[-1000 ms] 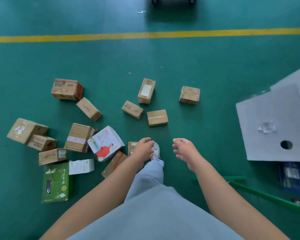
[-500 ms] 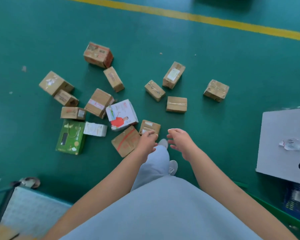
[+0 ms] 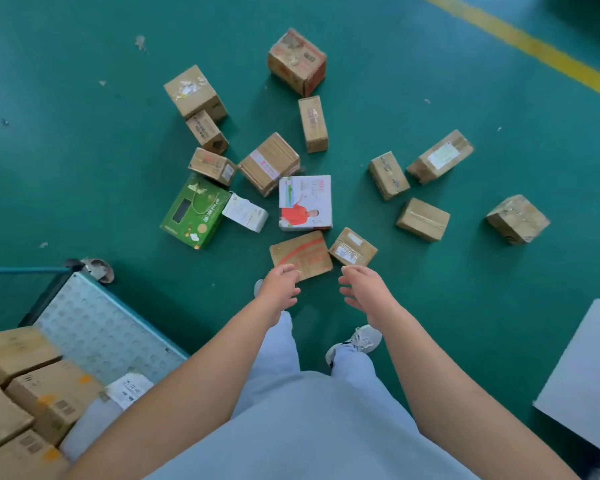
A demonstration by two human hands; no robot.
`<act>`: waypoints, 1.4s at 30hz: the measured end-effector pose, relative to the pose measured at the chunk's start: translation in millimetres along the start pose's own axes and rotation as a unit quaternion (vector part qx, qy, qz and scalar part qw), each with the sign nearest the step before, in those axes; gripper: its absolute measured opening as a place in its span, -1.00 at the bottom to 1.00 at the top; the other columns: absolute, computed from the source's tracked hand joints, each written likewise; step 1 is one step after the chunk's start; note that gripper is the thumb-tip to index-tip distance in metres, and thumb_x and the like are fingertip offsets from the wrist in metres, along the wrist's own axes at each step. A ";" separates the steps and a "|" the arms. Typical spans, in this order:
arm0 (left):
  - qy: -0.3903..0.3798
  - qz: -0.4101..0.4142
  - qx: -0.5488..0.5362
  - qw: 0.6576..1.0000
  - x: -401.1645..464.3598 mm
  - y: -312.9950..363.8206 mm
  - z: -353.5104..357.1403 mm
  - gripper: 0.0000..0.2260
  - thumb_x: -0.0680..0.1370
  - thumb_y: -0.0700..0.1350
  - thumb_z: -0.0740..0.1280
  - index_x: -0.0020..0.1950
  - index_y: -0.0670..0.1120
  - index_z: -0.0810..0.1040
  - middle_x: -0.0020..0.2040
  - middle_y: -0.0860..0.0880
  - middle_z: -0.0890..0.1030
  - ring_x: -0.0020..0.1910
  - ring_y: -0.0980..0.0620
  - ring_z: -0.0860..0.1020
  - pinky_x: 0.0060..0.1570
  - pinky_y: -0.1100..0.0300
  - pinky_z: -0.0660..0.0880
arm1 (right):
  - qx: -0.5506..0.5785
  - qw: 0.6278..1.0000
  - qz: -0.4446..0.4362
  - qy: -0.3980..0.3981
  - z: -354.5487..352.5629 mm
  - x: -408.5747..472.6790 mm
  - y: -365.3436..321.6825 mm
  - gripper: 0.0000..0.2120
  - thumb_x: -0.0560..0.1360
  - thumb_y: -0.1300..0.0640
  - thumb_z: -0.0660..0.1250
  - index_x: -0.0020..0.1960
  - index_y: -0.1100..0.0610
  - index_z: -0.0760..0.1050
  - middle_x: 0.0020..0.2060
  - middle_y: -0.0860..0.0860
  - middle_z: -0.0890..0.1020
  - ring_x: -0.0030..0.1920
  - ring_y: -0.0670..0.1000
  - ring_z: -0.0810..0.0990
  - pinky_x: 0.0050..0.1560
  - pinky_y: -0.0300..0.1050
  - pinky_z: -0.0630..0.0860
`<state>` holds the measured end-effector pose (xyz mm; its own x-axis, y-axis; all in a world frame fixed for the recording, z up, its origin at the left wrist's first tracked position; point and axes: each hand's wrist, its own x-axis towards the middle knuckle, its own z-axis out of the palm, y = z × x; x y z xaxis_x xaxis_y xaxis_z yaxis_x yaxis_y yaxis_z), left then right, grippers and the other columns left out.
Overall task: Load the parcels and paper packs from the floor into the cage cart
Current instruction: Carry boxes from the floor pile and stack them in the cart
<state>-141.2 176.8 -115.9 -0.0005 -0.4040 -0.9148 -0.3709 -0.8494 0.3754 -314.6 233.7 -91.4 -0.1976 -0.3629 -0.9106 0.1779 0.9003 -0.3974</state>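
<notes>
Both your left hand (image 3: pixel 280 285) and right hand (image 3: pixel 362 287) hang empty with loosely curled fingers, and the red-striped cardboard parcel (image 3: pixel 301 253) lies on the floor just ahead between them, long axis crosswise, nearer your left.

A glossy green floor (image 3: pixel 84 150) bears a yellow painted line (image 3: pixel 534 46); a grey board (image 3: pixel 586 382) lies at right.

The green floor (image 3: pixel 84 150) has many brown boxes (image 3: pixel 269 162) on it, close together. A green box (image 3: pixel 194 211) and a white picture box (image 3: pixel 305 202) lie among them.
</notes>
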 end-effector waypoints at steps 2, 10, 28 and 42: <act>0.003 -0.005 0.005 1.000 21.9 7.5 -33.7 -0.66 0.68 -0.07 0.23 0.46 0.00 0.44 0.23 -0.03 0.57 0.06 0.01 0.58 0.18 0.02 0.60 | -0.002 1.000 0.014 0.000 31.2 15.8 -11.1 -0.77 0.70 -0.01 0.22 0.30 0.03 0.47 0.13 -0.01 0.61 0.16 0.03 0.61 0.27 0.03 0.58; -0.006 -0.006 0.040 0.999 112.1 49.8 -104.1 -0.67 0.70 -0.06 0.21 0.47 -0.03 0.42 0.22 -0.01 0.56 0.23 -0.07 0.58 0.24 0.02 0.57 | 0.016 0.998 0.060 0.013 85.5 89.9 -42.3 -0.83 0.70 0.00 0.22 0.25 0.02 0.47 0.13 -0.01 0.62 0.11 0.00 0.63 0.14 -0.05 0.59; -0.010 -0.068 0.119 0.991 454.1 7.1 -62.2 -0.64 0.68 -0.04 0.24 0.49 0.01 0.42 0.29 -0.04 0.54 0.23 -0.04 0.58 0.17 0.07 0.59 | 0.001 0.990 0.136 0.030 100.0 442.3 3.3 -0.83 0.69 0.04 0.22 0.23 0.07 0.46 0.13 -0.01 0.59 0.09 -0.01 0.60 0.23 0.01 0.61; 0.041 -0.063 0.064 0.995 654.3 -17.0 -8.3 -0.35 0.67 -0.05 0.27 0.69 0.06 0.03 0.66 0.05 0.13 0.42 0.01 0.36 0.41 -0.01 0.46 | -0.033 0.996 0.053 0.065 91.0 654.9 24.3 -0.42 0.61 0.13 0.33 0.55 0.00 0.19 0.07 -0.11 0.50 0.02 -0.06 0.53 0.33 0.08 0.54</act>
<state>-127.5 -75.9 -719.5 0.1267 -0.3275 -0.9363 -0.4787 -0.8469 0.2314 -351.9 -4.0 -707.7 -0.3055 -0.2339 -0.9230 0.1417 0.9474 -0.2870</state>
